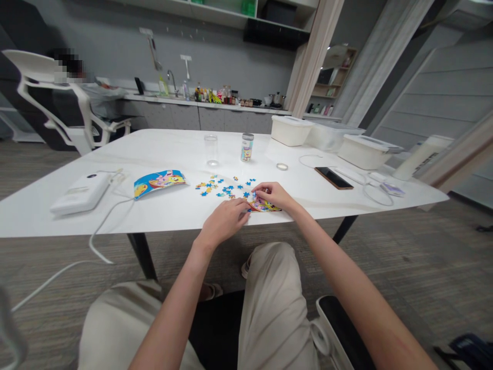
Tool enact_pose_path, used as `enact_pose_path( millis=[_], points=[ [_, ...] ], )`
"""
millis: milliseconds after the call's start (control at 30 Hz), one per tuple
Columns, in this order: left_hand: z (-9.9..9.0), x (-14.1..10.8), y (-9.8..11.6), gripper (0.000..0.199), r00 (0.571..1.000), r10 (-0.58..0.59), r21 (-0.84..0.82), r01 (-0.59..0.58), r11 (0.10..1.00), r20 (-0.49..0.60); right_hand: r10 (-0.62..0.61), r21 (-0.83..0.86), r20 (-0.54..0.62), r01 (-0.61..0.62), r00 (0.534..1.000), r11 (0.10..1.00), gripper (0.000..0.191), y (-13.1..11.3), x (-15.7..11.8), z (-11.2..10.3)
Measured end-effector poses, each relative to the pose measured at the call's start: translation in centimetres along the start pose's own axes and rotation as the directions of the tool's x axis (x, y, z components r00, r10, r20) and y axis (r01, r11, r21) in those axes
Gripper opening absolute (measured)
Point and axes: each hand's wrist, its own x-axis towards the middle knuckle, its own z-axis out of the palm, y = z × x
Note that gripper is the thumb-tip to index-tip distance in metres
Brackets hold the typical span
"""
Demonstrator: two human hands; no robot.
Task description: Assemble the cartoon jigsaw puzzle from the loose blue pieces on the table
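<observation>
My left hand (225,222) lies on the white table top (115,205), its fingertips at the left edge of a small assembled patch of colourful jigsaw puzzle (264,206). My right hand (271,195) sits just above that patch, with fingers pinched together on what looks like a small jigsaw piece. Several loose blue and yellow jigsaw pieces (223,188) are scattered just beyond my hands. To their left lies a curved cartoon picture card (159,183). Farther back stands a capped jar (247,147) with a printed label.
A clear drinking glass (211,150), a tape roll (282,166), a smartphone (333,178), white lidded boxes (290,130) and a white device (80,192) with cable stand on the table. A seated person (96,97) and a kitchen counter lie behind.
</observation>
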Motion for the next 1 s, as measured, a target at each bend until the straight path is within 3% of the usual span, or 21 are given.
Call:
enact_pose_path(
  millis=[533, 1000],
  points=[
    [-0.09, 0.08, 0.08, 0.023, 1.0, 0.0, -0.016, 0.0, 1.0, 0.001, 0.003, 0.056, -0.039, -0.001, 0.999, 0.998, 0.021, 0.57, 0.18, 0.22],
    [-0.2, 0.1, 0.24, 0.024, 1.0, -0.019, -0.014, 0.019, 1.0, 0.013, 0.017, 0.105, -0.003, -0.016, 1.0, 0.994, 0.021, 0.39, 0.07, 0.16]
  ],
)
